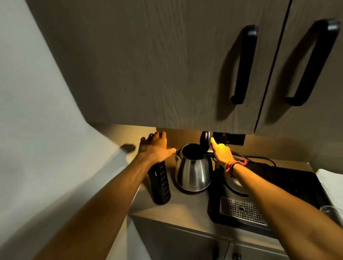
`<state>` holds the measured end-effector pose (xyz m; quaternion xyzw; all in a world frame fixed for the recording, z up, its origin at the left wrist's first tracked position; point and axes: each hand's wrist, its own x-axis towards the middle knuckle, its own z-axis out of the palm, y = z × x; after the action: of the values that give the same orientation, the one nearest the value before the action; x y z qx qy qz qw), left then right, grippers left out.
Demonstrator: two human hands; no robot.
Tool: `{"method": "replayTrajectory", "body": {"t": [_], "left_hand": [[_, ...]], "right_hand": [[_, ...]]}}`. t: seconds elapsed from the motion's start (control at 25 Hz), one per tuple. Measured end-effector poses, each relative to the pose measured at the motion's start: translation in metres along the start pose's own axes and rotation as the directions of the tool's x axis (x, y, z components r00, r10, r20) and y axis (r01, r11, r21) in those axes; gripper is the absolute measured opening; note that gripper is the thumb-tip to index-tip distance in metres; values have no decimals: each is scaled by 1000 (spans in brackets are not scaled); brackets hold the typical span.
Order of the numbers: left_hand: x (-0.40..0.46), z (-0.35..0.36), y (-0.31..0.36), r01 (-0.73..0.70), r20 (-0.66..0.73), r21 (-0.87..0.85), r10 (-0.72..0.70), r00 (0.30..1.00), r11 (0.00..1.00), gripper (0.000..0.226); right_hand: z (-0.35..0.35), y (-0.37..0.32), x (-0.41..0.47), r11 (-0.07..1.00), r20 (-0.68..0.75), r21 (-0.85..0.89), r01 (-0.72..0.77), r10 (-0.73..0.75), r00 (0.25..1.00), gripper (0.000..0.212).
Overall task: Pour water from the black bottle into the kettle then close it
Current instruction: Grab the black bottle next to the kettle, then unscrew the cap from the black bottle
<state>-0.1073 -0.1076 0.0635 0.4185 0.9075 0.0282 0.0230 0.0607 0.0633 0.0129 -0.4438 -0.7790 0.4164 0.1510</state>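
Observation:
The black bottle [159, 184] stands upright on the counter, left of the kettle. My left hand [155, 148] hovers just over its top with fingers spread, holding nothing. The steel kettle [192, 173] sits beside it, its mouth uncovered and its black lid [206, 140] tipped up at the back. My right hand [221, 152], with red threads around the wrist, reaches in from the right. Its index finger lies against the raised lid. The thumb is hidden, so I cannot tell whether it pinches the lid.
A black tray [294, 183] with a perforated metal drip grate [241, 211] and the kettle's round base lies right of the kettle, with a cord behind. A clear glass [339, 218] stands at the counter's right edge. Wall cabinets [161, 59] hang low overhead. A wall closes the left side.

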Motion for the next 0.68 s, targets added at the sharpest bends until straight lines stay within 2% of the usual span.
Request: {"method": "replayTrajectory", "body": {"t": [0.08, 0.16, 0.4, 0.44, 0.52, 0.6, 0.68], "left_hand": [[-6, 0, -11, -32, 13, 2, 32, 999, 999, 81], [-10, 3, -21, -83, 44, -35, 85, 995, 996, 79], [-16, -2, -44, -188, 71, -247, 211, 975, 951, 64], [-18, -3, -45, -184, 72, -221, 204, 976, 958, 62], [-20, -8, -45, -143, 27, -33, 144, 989, 989, 67], [-19, -11, -45, -66, -4, 128, 67, 998, 990, 91], [-19, -15, -45, -80, 62, 96, 74, 995, 992, 96]], "right_hand": [[17, 1, 8, 999, 32, 4, 41, -41, 999, 38], [28, 3, 5, 992, 87, -99, 78, -70, 994, 39], [44, 13, 14, 982, 91, -133, 135, -123, 988, 39], [43, 13, 12, 977, 86, -149, 150, -138, 987, 43], [42, 14, 11, 951, 63, -235, 200, -190, 980, 43], [41, 17, 14, 907, 76, -328, 263, -252, 965, 49], [39, 17, 16, 892, 66, -360, 272, -267, 962, 57]]}}
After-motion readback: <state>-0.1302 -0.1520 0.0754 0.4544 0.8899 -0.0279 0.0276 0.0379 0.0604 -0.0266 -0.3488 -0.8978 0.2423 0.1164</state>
